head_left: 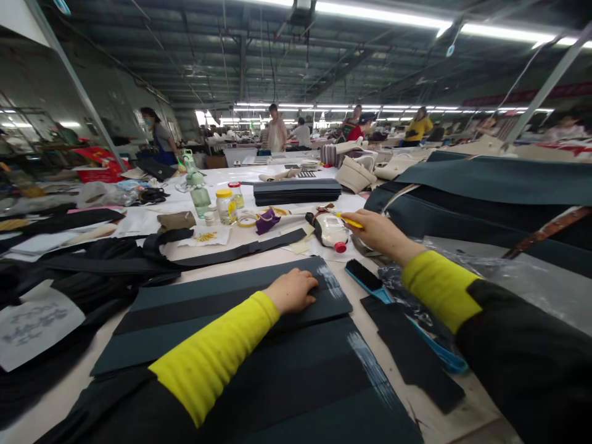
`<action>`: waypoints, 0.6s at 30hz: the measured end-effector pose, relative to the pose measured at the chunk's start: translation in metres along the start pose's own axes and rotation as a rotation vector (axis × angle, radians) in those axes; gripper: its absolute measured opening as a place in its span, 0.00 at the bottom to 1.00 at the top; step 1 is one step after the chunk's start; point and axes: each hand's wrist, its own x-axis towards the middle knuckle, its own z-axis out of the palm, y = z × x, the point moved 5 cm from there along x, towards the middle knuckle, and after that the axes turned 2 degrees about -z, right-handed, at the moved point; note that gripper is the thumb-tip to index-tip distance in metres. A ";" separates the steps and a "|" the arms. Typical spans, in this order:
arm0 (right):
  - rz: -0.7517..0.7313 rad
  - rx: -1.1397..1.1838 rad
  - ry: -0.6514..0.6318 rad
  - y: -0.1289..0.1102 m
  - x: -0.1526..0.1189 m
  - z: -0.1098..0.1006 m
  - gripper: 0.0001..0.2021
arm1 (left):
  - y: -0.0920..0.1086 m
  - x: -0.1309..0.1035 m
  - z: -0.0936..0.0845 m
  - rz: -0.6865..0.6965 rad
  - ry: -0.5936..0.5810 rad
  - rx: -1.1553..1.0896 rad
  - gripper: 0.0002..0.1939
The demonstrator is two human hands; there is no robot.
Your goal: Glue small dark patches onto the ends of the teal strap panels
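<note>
My left hand (292,291) lies on a dark teal panel (194,285) with a black band along it, its fingers loosely stretched over the panel. White brushed streaks (330,280) mark that panel's right end. Another dark panel (296,388) lies nearer to me, with similar streaks. My right hand (372,231) is closed around a yellow-handled brush (352,220), whose head I cannot see. Its far end meets a white plastic bottle (330,229) with a red cap, which lies on its side.
A blue-handled bristle brush (365,275) and black pieces (411,351) lie at the right. Behind are a stack of dark strips (296,191), a yellow-lidded jar (226,206) and a green spray bottle (200,194). Black straps (235,250) and draped teal material (499,179) flank the work. Several people stand farther off.
</note>
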 end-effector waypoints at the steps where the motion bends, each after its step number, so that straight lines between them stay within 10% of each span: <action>1: -0.002 -0.034 -0.029 0.005 0.005 0.011 0.18 | 0.000 0.000 0.000 -0.002 0.000 0.000 0.18; 4: -0.002 -0.113 -0.118 0.017 0.009 0.030 0.19 | 0.000 0.000 0.001 -0.002 -0.002 -0.004 0.18; 8: 0.009 -0.177 -0.148 0.013 -0.015 0.005 0.22 | 0.001 0.000 0.001 0.007 -0.008 -0.011 0.17; 13: -0.025 -0.125 -0.272 -0.024 -0.107 -0.025 0.09 | 0.000 0.000 -0.002 0.011 -0.006 -0.019 0.16; 18: 0.102 -0.116 -0.309 -0.038 -0.196 0.002 0.09 | 0.013 -0.004 -0.010 0.021 0.059 -0.014 0.16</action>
